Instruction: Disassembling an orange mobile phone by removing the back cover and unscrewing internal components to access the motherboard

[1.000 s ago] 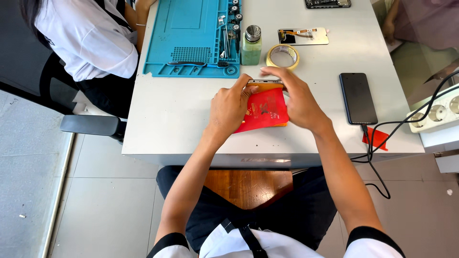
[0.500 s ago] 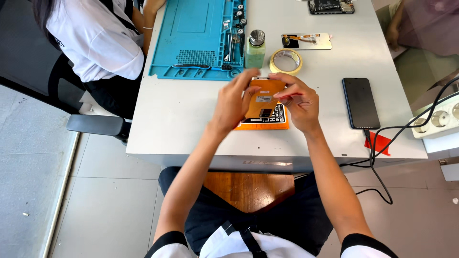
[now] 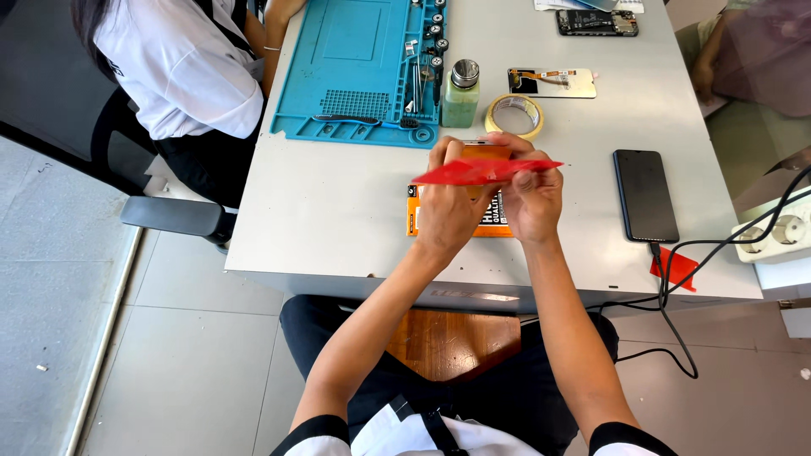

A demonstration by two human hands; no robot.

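1. We are pinching the thin red sheet [image 3: 481, 171] with our left hand [image 3: 448, 207] and right hand [image 3: 530, 201], fingers closed on it.
2. We are holding it flat above the orange pack [image 3: 422, 221], keeping it level.

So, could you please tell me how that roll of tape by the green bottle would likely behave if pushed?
The roll of tape lies flat on the table, so it would probably slide, not roll. Being a hollow ring, it is likely light.

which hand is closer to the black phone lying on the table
Right. The right hand holds the red sheet just left of the phone; the left hand is farther left, beyond the right.
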